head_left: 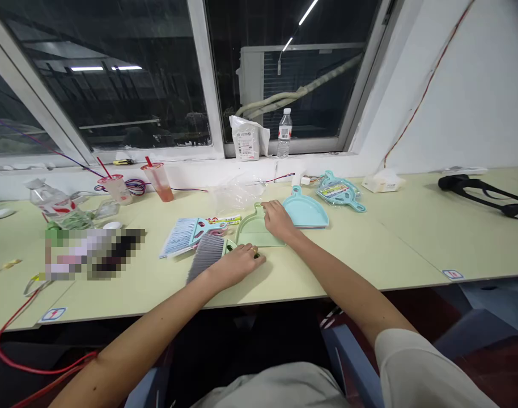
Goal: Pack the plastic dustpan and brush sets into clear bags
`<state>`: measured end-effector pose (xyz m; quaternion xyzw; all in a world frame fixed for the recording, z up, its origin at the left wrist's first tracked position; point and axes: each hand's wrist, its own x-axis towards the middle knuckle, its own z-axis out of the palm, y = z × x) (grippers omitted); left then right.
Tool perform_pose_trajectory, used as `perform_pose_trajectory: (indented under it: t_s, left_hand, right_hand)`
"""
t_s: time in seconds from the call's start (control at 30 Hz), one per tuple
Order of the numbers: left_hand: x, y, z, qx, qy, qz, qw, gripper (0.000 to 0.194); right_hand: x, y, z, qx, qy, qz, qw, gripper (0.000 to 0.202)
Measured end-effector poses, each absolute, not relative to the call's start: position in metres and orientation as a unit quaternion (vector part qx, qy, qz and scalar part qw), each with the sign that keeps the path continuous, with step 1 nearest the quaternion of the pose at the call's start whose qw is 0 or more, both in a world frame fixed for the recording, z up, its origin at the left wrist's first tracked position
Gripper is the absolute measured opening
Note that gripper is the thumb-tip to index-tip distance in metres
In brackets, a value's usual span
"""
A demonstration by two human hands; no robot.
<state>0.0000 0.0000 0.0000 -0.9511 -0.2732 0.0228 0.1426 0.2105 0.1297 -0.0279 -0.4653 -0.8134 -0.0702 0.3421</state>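
Note:
My left hand (237,263) is closed round the handle of a hand brush with grey bristles (206,254) and a light green head. The brush lies low over the table, bristles pointing left. My right hand (278,220) grips a light green dustpan (254,231) at its handle end, covering part of it. Left of the dustpan, a blue hand brush (183,235) rests on other pieces. Behind my right hand lies a light blue dustpan (306,208). Farther right, a wrapped blue dustpan set (339,190) sits in clear plastic.
Two drink cups (160,182) and a tilted plastic bottle (55,204) stand at the left. On the windowsill are a water bottle (285,135) and a white package (246,140). Clear plastic wrap (237,194), a tissue pack (383,181) and a black headset-like object (475,190) lie farther back.

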Motion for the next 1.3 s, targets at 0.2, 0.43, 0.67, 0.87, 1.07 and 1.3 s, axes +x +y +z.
perform_pose_trajectory:
  t_s: [0.2,0.43,0.67,0.87,1.07,1.3]
  left_hand:
    - [-0.002,0.009,-0.005,-0.943,-0.280,0.023,0.179,0.033]
    - [0.050,-0.030,0.000,-0.952,-0.202,-0.079,0.214,0.020]
    - [0.080,-0.017,-0.030,-0.979,-0.172,-0.070,0.085,0.013]
    - [0.077,-0.016,-0.032,-0.956,-0.281,-0.087,0.020,0.016]
    - [0.080,-0.014,-0.030,-0.948,-0.304,-0.099,-0.007,0.015]
    - [0.080,-0.016,-0.029,-0.944,-0.318,-0.091,-0.015,0.016]
  right_hand:
    - [0.224,0.126,-0.014,-0.410,-0.792,-0.020,0.452,0.026]
    - [0.268,0.108,0.022,-0.418,-0.767,0.357,0.330,0.018]
    - [0.309,0.085,0.019,-0.466,-0.713,0.522,-0.054,0.019]
    - [0.282,0.090,0.002,-0.479,-0.692,0.529,-0.111,0.021]
    - [0.291,0.092,0.006,-0.498,-0.672,0.536,-0.112,0.020]
    - [0.296,0.097,-0.001,-0.485,-0.675,0.549,-0.086,0.022]
